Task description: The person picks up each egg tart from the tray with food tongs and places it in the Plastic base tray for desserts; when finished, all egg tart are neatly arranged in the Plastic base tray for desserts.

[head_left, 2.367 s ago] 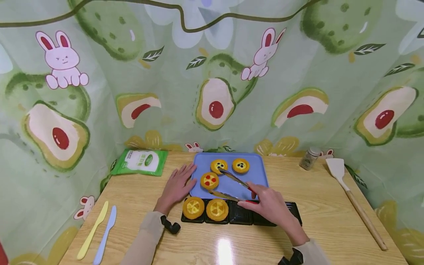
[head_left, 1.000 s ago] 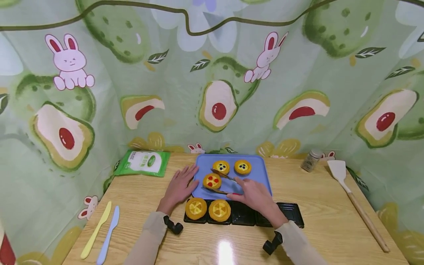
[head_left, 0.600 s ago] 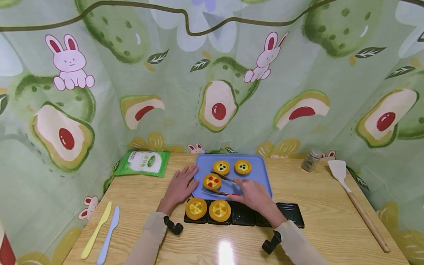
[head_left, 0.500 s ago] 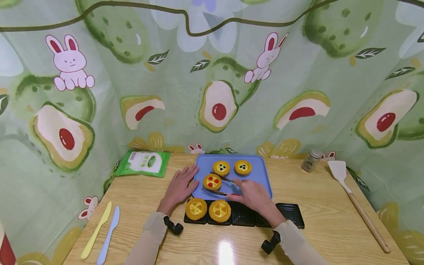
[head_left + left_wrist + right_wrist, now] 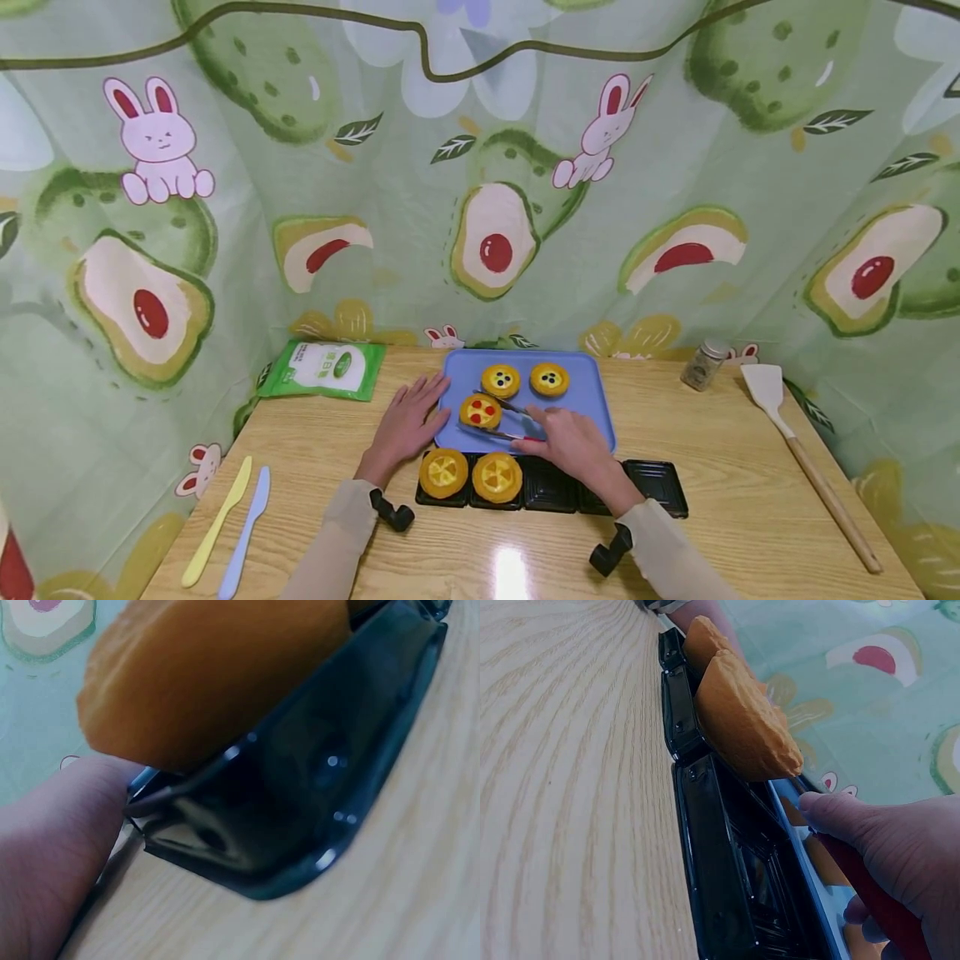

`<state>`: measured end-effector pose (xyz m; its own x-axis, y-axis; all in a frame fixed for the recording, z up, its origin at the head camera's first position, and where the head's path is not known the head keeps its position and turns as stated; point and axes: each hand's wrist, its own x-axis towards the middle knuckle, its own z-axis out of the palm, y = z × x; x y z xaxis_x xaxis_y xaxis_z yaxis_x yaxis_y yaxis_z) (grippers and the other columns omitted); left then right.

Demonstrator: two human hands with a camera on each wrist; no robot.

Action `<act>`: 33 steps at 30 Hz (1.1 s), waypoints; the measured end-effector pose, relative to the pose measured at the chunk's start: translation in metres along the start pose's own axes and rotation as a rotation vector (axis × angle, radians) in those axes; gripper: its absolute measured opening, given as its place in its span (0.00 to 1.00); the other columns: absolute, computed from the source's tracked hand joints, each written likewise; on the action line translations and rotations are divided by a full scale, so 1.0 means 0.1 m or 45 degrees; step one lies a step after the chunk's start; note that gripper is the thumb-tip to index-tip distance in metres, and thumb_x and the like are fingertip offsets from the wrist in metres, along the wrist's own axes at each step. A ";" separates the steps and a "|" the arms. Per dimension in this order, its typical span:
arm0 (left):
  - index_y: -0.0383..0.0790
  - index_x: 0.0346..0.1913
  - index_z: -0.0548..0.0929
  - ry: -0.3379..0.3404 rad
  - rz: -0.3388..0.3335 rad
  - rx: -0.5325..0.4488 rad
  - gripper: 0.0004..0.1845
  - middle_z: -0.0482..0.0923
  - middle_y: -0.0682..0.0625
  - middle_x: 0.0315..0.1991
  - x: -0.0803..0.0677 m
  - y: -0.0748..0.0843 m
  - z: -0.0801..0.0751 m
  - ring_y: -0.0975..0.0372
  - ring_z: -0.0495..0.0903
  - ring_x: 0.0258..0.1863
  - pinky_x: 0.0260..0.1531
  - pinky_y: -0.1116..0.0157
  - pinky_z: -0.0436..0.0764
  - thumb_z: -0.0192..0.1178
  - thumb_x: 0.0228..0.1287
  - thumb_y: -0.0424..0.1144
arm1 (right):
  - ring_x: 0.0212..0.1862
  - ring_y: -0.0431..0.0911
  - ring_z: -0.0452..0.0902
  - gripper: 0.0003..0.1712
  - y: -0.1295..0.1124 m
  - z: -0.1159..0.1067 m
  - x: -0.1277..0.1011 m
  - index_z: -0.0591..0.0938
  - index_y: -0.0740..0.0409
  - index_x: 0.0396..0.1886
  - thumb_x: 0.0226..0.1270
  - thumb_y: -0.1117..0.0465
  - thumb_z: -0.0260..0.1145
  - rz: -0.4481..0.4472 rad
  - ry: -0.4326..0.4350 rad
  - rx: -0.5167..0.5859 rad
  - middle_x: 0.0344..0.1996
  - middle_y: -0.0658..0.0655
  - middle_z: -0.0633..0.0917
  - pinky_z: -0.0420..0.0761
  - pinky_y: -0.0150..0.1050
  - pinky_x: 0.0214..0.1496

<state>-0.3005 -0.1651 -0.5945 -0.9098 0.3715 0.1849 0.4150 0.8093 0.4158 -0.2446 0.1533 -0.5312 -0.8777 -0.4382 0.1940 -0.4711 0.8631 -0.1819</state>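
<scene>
Tongs now closed in around the red-dotted tart on the blue tray, moved there from the far-left tart; likely next for lifting. Right hand curled around the tong handles; left hand flat, fingers straight, touching the tray edge. Three tarts on tray, two in the black four-cell holder on the worktop, two cells vacant.

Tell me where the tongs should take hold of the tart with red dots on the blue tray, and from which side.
Close on the tart with red dots across its side walls, coming from its right, where the tongs in the right hand already straddle it; its low round rim gives two opposite faces.
</scene>
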 end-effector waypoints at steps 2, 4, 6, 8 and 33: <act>0.55 0.84 0.58 0.000 -0.001 -0.003 0.34 0.52 0.57 0.83 0.00 0.00 0.00 0.51 0.50 0.83 0.80 0.43 0.47 0.46 0.82 0.60 | 0.19 0.40 0.65 0.35 0.01 0.01 0.00 0.86 0.52 0.55 0.62 0.30 0.71 0.000 -0.001 0.009 0.18 0.46 0.70 0.64 0.35 0.17; 0.55 0.84 0.58 0.001 -0.003 -0.006 0.34 0.52 0.58 0.83 0.00 0.00 0.00 0.51 0.50 0.83 0.80 0.44 0.46 0.46 0.82 0.60 | 0.19 0.40 0.64 0.35 0.01 0.00 0.00 0.86 0.52 0.54 0.63 0.30 0.71 -0.005 -0.003 0.026 0.17 0.45 0.68 0.62 0.34 0.17; 0.55 0.84 0.57 0.001 -0.005 -0.008 0.34 0.52 0.57 0.83 0.00 0.00 0.00 0.51 0.50 0.83 0.80 0.44 0.46 0.46 0.82 0.60 | 0.19 0.39 0.64 0.34 0.01 0.00 0.00 0.86 0.52 0.53 0.63 0.31 0.71 -0.010 -0.004 0.052 0.16 0.44 0.65 0.61 0.33 0.17; 0.55 0.84 0.57 0.003 -0.002 -0.004 0.35 0.52 0.57 0.83 0.00 -0.01 0.00 0.52 0.50 0.83 0.80 0.44 0.46 0.46 0.82 0.61 | 0.18 0.39 0.63 0.33 0.02 -0.01 0.00 0.87 0.53 0.54 0.64 0.32 0.71 -0.015 -0.005 0.081 0.15 0.44 0.63 0.60 0.33 0.18; 0.52 0.83 0.61 0.048 0.041 -0.006 0.34 0.57 0.54 0.83 -0.02 0.01 0.01 0.48 0.54 0.82 0.79 0.41 0.50 0.46 0.82 0.59 | 0.17 0.35 0.54 0.24 0.04 -0.42 -0.22 0.84 0.46 0.40 0.64 0.33 0.71 0.015 0.086 0.167 0.15 0.40 0.59 0.52 0.32 0.18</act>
<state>-0.2986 -0.1646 -0.5951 -0.8957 0.3797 0.2314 0.4439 0.7952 0.4130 -0.2234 0.1772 -0.4963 -0.8775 -0.4066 0.2544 -0.4720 0.8260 -0.3082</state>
